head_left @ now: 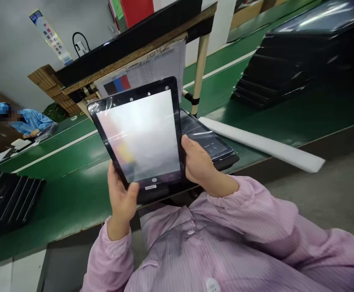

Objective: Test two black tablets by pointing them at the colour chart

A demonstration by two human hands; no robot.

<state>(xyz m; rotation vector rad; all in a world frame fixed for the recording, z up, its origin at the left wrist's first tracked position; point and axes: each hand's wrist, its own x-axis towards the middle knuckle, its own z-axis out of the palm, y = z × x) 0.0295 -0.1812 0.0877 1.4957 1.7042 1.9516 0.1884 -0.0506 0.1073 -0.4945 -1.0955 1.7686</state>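
Tablet panel (140,136) gripped by left hand (122,198) and right hand (199,164), above green bench edge (73,235).

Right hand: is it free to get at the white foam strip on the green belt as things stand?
Probably not yet. The right hand grips the tablet panel's right edge, with the left hand on the bottom corner. The foam strip lies unobstructed to its right.

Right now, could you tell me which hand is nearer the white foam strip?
Right. The right hand grips the tablet's edge nearest the foam strip; the left hand holds the opposite bottom corner.
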